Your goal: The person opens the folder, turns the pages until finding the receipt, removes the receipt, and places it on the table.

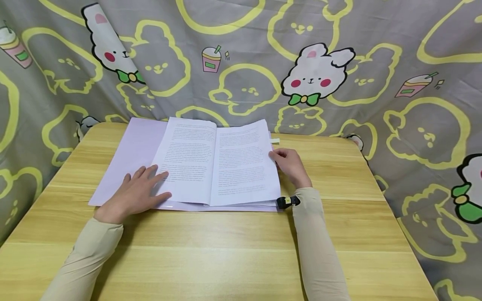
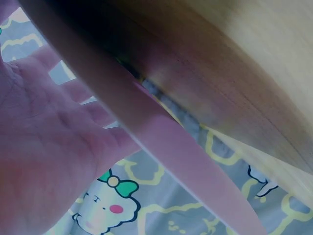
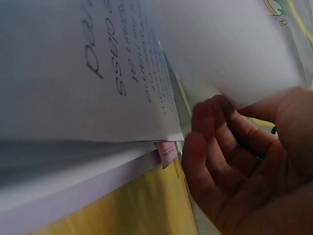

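Observation:
A lilac folder (image 1: pixel 124 161) lies spread on the table, with printed sheets open inside it, a left page (image 1: pixel 184 156) and a right page (image 1: pixel 241 167). My left hand (image 1: pixel 135 190) rests flat with spread fingers across the folder's lower left and the left page's edge. At the outer edge of the right page, my right hand (image 1: pixel 290 165) pinches the paper between thumb and fingers. The right wrist view shows this page (image 3: pixel 234 49) raised off the printed sheet (image 3: pixel 98 107) beneath it. In the left wrist view, the folder's edge (image 2: pixel 161 132) crosses before the palm (image 2: pixel 54 132).
A pale index tab (image 1: pixel 275 141) sticks out at the upper right of the sheets, and a pink tab (image 3: pixel 167 154) shows in the right wrist view. Beneath lies a wooden table (image 1: pixel 211 259). A grey patterned curtain (image 1: pixel 244 46) hangs behind and along both sides.

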A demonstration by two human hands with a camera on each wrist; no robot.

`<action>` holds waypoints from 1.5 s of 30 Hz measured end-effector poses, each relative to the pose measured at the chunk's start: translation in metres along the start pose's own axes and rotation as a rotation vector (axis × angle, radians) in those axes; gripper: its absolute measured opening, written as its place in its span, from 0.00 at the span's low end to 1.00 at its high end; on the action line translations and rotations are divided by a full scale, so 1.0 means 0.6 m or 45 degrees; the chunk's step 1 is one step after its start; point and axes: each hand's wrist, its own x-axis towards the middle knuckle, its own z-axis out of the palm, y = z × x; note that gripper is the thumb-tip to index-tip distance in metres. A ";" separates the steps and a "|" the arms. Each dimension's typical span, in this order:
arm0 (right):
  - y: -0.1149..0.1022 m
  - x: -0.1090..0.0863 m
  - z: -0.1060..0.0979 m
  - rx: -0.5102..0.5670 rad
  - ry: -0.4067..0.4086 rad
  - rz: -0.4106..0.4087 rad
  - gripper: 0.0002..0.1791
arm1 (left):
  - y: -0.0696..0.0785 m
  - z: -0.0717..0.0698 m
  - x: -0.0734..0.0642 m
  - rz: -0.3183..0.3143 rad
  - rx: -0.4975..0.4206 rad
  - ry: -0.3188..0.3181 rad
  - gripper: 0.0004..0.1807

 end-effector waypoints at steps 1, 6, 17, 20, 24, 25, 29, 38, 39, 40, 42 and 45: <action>0.000 0.001 0.000 0.024 -0.012 -0.018 0.20 | 0.000 0.000 0.000 -0.003 -0.001 -0.003 0.43; 0.001 0.003 0.002 0.092 -0.109 -0.095 0.24 | 0.000 0.000 -0.001 -0.008 -0.005 -0.012 0.43; -0.011 -0.004 0.001 0.255 -0.214 -0.085 0.27 | -0.003 0.000 -0.002 -0.001 -0.007 -0.008 0.43; -0.014 -0.008 0.000 0.270 -0.271 -0.104 0.27 | -0.003 0.000 -0.002 0.001 -0.007 -0.006 0.43; -0.016 -0.011 0.000 0.290 -0.345 -0.132 0.28 | -0.002 -0.001 -0.003 0.005 -0.015 0.005 0.43; -0.015 -0.011 0.000 0.295 -0.362 -0.140 0.28 | -0.002 -0.001 -0.003 0.002 -0.016 0.001 0.43; -0.017 -0.012 0.003 0.329 -0.415 -0.153 0.28 | -0.001 -0.002 -0.002 0.001 -0.020 -0.009 0.43; -0.026 -0.009 0.022 0.383 -0.489 -0.170 0.28 | -0.002 -0.002 0.000 0.005 -0.002 -0.009 0.44; -0.027 -0.009 0.026 0.373 -0.484 -0.169 0.28 | -0.002 -0.001 -0.001 0.005 -0.005 -0.006 0.43; -0.028 -0.008 0.029 0.370 -0.476 -0.165 0.28 | -0.002 -0.001 -0.001 0.006 -0.005 -0.007 0.44; -0.030 -0.008 0.035 0.366 -0.462 -0.167 0.28 | -0.001 -0.002 -0.001 0.005 -0.004 -0.013 0.44; -0.033 -0.007 0.046 0.377 -0.443 -0.173 0.28 | 0.000 -0.003 -0.002 0.007 -0.003 -0.012 0.44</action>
